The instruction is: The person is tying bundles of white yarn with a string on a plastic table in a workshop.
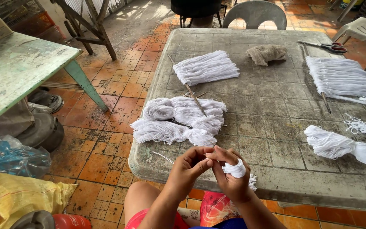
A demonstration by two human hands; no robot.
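2 hands meet at 6 o'clock over the surface [276, 140] edge: the right hand [230, 174], white yarn [235, 169] wound round its fingers as a spool, and the left hand [188, 166], its grip pinching the strand taut. Yarn bundles [178, 121] lie at 12 o'clock.

Scissors [328, 46], crumpled cloth [267, 54], grey plastic chair [255, 13], yellow sack [20, 195]
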